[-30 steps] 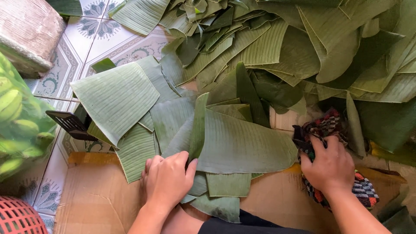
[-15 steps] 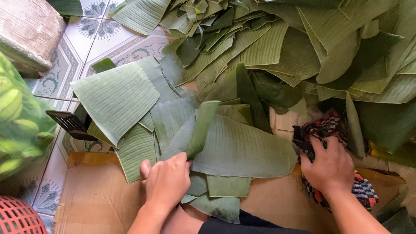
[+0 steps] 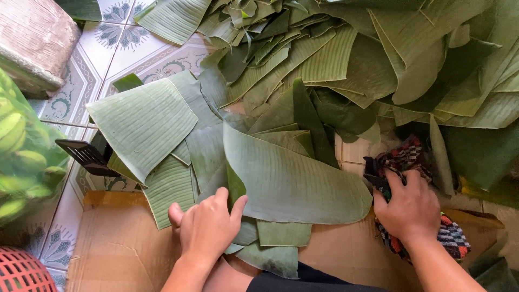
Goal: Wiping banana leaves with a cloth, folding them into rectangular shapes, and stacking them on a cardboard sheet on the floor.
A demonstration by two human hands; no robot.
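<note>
Bright, even daylight with soft shadows; sharp centre, slight wide-angle stretch and blur at the edges

Patterned tile floor (image 3: 121,51) carries flattened cardboard (image 3: 113,249), heaped banana leaves (image 3: 346,59) and a red basket (image 3: 19,273).

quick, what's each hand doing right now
Left hand: open, fingers spread flat on the big banana leaf.
Right hand: closed on a checked cloth, gripping it.
</note>
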